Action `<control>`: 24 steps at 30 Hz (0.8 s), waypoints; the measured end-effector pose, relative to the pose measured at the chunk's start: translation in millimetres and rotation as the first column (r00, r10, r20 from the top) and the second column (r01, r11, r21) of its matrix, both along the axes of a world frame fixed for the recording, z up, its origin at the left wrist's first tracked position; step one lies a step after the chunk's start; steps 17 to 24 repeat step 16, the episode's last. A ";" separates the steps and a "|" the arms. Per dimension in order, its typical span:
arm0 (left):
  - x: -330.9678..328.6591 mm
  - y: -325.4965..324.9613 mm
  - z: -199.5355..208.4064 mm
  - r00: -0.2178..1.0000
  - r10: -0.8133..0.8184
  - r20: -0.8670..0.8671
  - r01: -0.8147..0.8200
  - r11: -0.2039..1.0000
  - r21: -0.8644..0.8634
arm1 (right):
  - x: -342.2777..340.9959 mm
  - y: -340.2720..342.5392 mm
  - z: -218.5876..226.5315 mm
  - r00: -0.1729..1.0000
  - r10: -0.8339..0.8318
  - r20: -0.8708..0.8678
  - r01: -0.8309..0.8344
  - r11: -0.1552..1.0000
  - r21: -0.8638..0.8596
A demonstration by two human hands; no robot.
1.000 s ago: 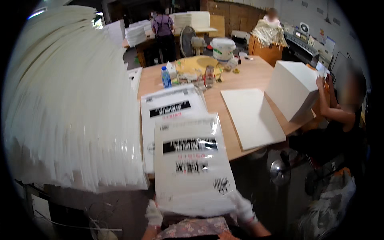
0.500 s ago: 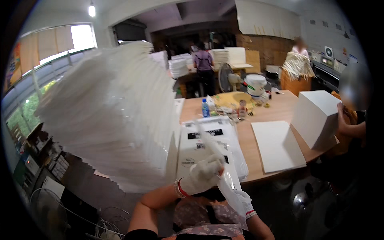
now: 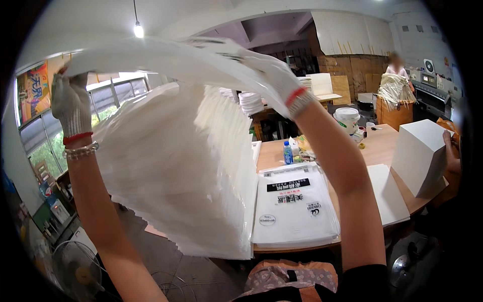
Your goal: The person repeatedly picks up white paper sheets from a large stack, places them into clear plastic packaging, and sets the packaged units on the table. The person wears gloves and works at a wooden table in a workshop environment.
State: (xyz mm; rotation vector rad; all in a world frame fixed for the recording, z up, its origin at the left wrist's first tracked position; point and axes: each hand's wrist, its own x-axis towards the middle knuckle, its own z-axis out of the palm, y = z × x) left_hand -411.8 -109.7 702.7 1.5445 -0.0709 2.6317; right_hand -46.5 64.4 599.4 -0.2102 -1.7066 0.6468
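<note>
Both my arms are raised over a tall, leaning stack of white plastic-wrapped packs. Between my hands a thin white pack in clear plastic bows upward above the top of that stack. My left hand, in a white knit glove with a red cuff, grips its left end. At its right end, my right hand, gloved the same way, closes on the edge; motion blurs its fingers. Below my right forearm, a low pile of clear-wrapped paper packs with black print lies on the table beside the tall stack.
The wooden table carries a blue-labelled bottle, a white bucket, white sheets and a tall white paper block, which a co-worker's hand touches. Left on the floor stands a fan. Another person stands far right.
My hands have risen from low in front of me, spreading apart and carrying the pack up over the tall stack. The view has shifted left.
</note>
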 end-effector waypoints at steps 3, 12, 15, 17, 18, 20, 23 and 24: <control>-136.8 26.2 1.1 0.984 0.006 -0.180 0.001 0.999 0.037 | -71.7 -7.0 34.4 0.968 0.206 0.145 -0.187 0.973 -0.139; -144.9 61.6 -211.0 0.892 0.450 -0.051 -0.396 0.719 -0.571 | -78.8 -13.5 17.3 0.969 0.139 0.205 -0.101 0.977 -0.186; -206.4 -5.8 -367.7 -0.300 0.628 -0.718 -0.900 -0.435 -0.005 | -41.6 -19.8 -58.3 0.947 0.273 0.170 -0.258 0.961 -0.104; -205.0 -5.7 -390.3 -0.278 0.581 -0.765 -0.904 -0.427 0.004 | -24.6 -21.4 -92.4 0.951 0.186 0.246 -0.155 0.978 -0.143; -205.0 -5.7 -390.3 -0.278 0.581 -0.765 -0.904 -0.427 0.004 | -24.6 -21.4 -92.4 0.951 0.186 0.246 -0.155 0.978 -0.143; -205.0 -5.7 -390.3 -0.278 0.581 -0.765 -0.904 -0.427 0.004 | -24.6 -21.4 -92.4 0.951 0.186 0.246 -0.155 0.978 -0.143; -205.0 -5.7 -390.3 -0.278 0.581 -0.765 -0.904 -0.427 0.004 | -24.6 -21.4 -92.4 0.951 0.186 0.246 -0.155 0.978 -0.143; -205.0 -5.7 -390.3 -0.278 0.581 -0.765 -0.904 -0.427 0.004 | -24.6 -21.4 -92.4 0.951 0.186 0.246 -0.155 0.978 -0.143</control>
